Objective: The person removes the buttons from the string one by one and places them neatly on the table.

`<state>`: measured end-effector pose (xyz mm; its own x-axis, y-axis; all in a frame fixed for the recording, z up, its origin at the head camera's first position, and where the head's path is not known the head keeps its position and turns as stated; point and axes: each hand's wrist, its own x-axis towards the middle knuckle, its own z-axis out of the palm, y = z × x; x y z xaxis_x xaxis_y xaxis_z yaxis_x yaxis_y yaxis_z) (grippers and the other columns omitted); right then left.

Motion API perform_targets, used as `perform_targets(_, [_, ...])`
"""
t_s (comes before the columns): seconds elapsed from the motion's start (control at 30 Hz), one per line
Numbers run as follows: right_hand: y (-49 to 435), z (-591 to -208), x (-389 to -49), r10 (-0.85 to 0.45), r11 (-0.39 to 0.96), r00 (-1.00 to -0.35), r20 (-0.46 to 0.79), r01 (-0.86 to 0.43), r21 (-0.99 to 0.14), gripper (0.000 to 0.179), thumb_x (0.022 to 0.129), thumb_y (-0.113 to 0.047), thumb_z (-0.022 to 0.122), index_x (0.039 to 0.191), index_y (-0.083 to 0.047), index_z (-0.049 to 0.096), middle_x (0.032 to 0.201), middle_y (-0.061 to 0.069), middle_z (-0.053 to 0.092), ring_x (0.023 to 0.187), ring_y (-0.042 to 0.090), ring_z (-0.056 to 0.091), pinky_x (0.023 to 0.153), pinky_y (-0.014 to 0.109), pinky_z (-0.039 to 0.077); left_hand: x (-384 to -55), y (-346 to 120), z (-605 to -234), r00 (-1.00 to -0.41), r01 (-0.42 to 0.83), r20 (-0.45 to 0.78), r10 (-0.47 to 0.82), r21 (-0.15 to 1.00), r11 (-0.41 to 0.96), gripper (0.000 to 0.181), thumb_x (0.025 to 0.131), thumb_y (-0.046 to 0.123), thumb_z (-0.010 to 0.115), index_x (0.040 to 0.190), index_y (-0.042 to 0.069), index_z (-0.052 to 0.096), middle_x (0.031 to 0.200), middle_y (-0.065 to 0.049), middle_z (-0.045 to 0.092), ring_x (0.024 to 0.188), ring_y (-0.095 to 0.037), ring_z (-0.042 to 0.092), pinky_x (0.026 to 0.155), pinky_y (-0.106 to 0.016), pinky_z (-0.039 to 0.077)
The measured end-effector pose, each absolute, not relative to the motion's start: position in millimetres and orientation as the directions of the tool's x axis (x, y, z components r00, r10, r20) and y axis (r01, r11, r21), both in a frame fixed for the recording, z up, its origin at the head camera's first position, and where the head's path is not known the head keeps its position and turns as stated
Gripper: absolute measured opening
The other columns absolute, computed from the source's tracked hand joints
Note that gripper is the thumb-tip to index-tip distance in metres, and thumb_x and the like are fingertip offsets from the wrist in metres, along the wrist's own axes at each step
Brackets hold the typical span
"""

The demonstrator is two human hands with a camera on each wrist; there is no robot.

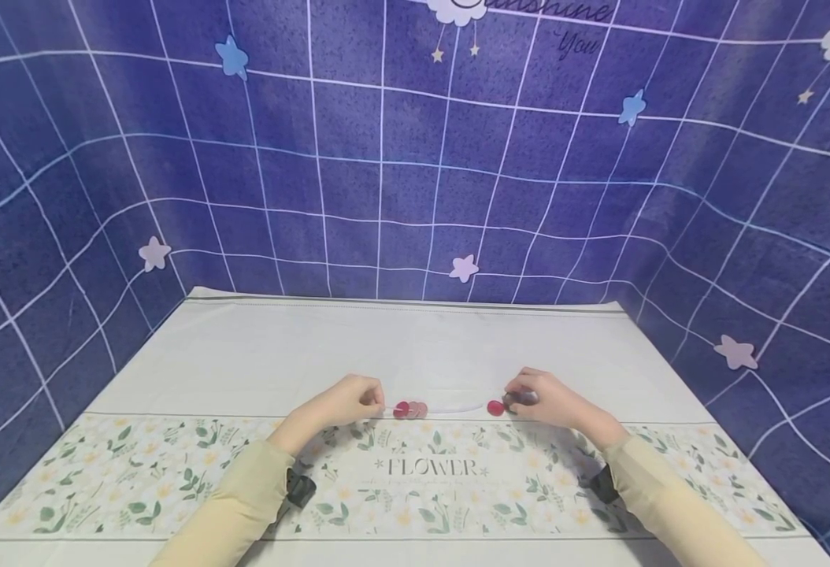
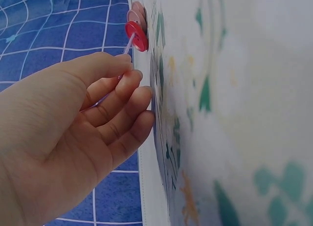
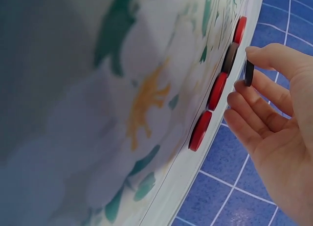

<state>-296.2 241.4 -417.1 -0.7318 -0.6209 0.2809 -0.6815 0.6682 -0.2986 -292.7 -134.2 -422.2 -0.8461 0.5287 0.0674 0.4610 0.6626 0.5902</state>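
Observation:
My left hand (image 1: 353,398) pinches the end of a thin pale lavender cord (image 2: 129,44) between thumb and forefinger. On the cord, just right of these fingertips, sit a round red button (image 2: 136,36) and two pink buttons (image 1: 418,409), tilted close together. From there the cord runs right along the white cloth. My right hand (image 1: 550,400) holds a black button (image 3: 249,73) on edge between thumb and forefinger, over a row of loose buttons. That row has a red button (image 3: 217,91) beside a dark brown button (image 3: 229,59), with one more red button at either end.
A white cloth (image 1: 301,346) with a flower-print band (image 1: 195,472) marked FLOWER covers the table. Blue gridded curtain (image 1: 344,197) walls enclose its back and both sides. Dark straps with small devices show at both cuffs.

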Motion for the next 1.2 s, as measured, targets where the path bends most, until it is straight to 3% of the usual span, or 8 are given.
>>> perform_targets(0.23, [245, -416, -293, -0.603, 0.689, -0.756, 0.256, -0.655, -0.311, 0.027, 0.078, -0.01, 0.07, 0.103, -0.002, 0.065, 0.096, 0.004, 0.063, 0.09, 0.021, 0.063, 0.084, 0.037, 0.051, -292, -134, -423, -0.851, 0.454, 0.065, 0.521, 0.589, 0.669, 0.007, 0.085, 0.015, 0.064, 0.08, 0.016, 0.06, 0.068, 0.008, 0.056, 0.065, -0.009, 0.052, 0.07, -0.029, 0.045])
perform_targets(1.2, [265, -418, -294, -0.596, 0.691, -0.749, 0.29, -0.663, -0.288, 0.029, 0.078, -0.01, 0.069, 0.104, 0.0, 0.065, 0.096, 0.006, 0.065, 0.091, 0.023, 0.063, 0.084, 0.04, 0.051, -296, -135, -425, -0.83, 0.497, 0.088, 0.551, 0.567, 0.657, 0.005, 0.086, 0.014, 0.063, 0.082, 0.015, 0.06, 0.07, 0.008, 0.057, 0.066, -0.008, 0.052, 0.071, -0.027, 0.046])
